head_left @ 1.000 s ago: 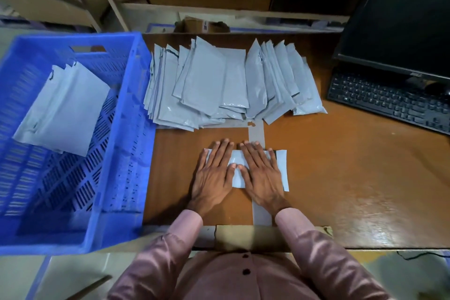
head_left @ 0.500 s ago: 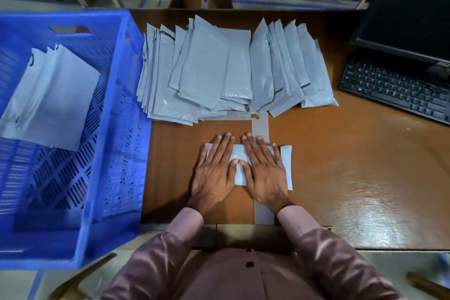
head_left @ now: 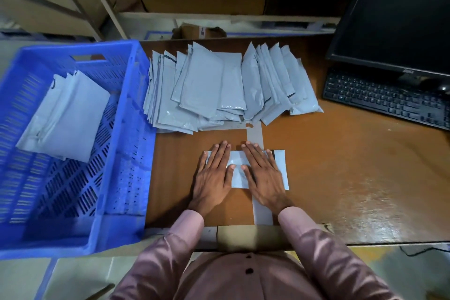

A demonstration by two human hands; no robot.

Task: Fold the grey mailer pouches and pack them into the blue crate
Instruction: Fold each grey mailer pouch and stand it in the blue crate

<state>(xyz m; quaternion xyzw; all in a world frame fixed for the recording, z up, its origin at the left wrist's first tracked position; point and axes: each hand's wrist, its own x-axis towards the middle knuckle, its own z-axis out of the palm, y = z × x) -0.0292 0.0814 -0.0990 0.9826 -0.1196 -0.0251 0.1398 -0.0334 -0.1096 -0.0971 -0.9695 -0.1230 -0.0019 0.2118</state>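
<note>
Both my hands lie flat, fingers straight, pressing the folded pouch (head_left: 246,170) onto the bench (head_left: 341,165) right in front of me: left hand (head_left: 213,178) on its left half, right hand (head_left: 264,178) on its right. Its long axis runs left to right. The blue crate (head_left: 126,129) sits to my left, so my left hand is nearer. The unfolded pile (head_left: 226,87) lies just beyond; the fold looks finished, though my hands hide the crease.

Dim overall. Glare on my desk (head_left: 370,204) at right. Blue crate (head_left: 117,178) motion-blurred, wide-angle bends the edges, shelves behind sit in shadow.
</note>
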